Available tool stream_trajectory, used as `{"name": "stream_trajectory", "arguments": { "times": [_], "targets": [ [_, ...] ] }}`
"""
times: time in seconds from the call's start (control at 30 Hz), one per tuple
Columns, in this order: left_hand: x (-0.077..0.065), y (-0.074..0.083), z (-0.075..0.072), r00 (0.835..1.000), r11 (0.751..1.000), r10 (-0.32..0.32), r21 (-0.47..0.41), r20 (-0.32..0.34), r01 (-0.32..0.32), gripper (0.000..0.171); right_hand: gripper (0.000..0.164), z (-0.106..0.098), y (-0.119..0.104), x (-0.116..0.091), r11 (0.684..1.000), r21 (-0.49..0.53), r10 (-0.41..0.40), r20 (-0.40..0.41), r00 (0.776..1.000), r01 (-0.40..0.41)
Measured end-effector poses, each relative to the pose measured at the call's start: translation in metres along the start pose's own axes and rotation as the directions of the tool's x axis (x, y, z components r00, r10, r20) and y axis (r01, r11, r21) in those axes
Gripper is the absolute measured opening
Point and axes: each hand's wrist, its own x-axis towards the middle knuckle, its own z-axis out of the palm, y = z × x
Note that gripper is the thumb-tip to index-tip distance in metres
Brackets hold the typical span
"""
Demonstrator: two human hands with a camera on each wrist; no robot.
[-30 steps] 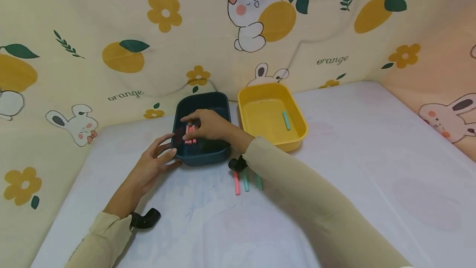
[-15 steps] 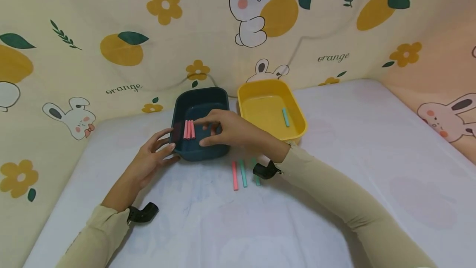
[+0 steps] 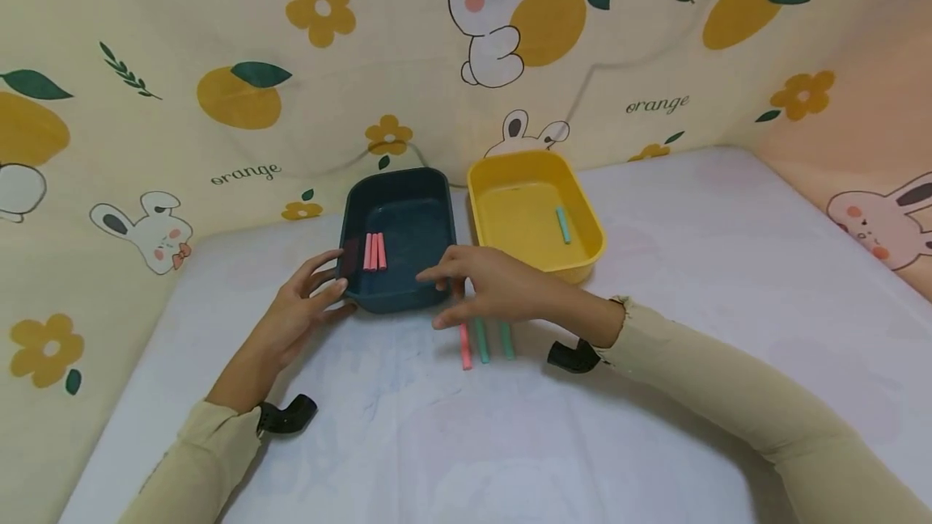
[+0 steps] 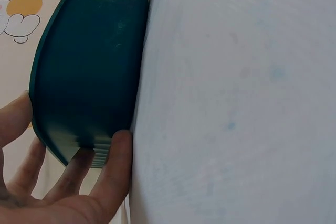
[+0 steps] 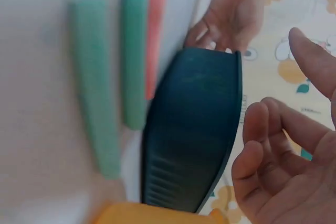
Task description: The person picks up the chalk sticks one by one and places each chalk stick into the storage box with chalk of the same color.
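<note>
My left hand (image 3: 306, 306) rests its spread fingers against the left end of a dark teal tray (image 3: 415, 221); in the left wrist view the fingers (image 4: 118, 156) lie along its outer wall (image 4: 89, 66). Three pink chalk sticks (image 3: 374, 251) lie side by side inside. Holding nothing, my right hand (image 3: 502, 285) hovers over the tray's right front corner, thumb and index finger apart. Below it on the table lie one pink chalk stick (image 3: 466, 348) and two green chalk sticks (image 3: 482, 344), their far ends hidden by the hand in the head view.
A yellow tray (image 3: 502, 221) stands right of the dark one, holding one green chalk stick (image 3: 563, 226). A dark reddish rectangle (image 3: 350, 257) shows at the teal tray's left inner side. Printed cloth (image 3: 408, 39) hangs behind the white-covered table (image 3: 692, 265).
My right hand has let go of the pink chalk sticks in the dark tray and moved right and toward me, out over the loose chalk sticks. My left hand stays at the tray.
</note>
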Motion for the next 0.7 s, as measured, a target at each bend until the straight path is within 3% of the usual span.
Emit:
{"name": "stream_trajectory", "arguments": {
  "times": [0.13, 0.37, 0.7],
  "targets": [
    [0.000, 0.000, 0.000, 1.000, 1.000, 0.001, 0.000, 0.001, -0.001, 0.068, 0.068, 0.005, 0.001, -0.011, 0.995, -0.083, 0.057, 0.017, 0.998, -0.055],
    [-0.003, 0.001, 0.001, 1.000, 1.000, 0.014, 0.006, 0.008, -0.014, 0.067, 0.067, 0.009, -0.004, -0.018, 0.972, -0.225, 0.067, 0.010, 0.998, -0.063],
    [-0.001, -0.001, 0.003, 1.000, 1.000, 0.015, 0.003, 0.000, -0.015, 0.068, 0.082, 0.017, 0.001, -0.021, 0.935, -0.342, 0.131, 0.105, 0.986, -0.088]
  ]
}}
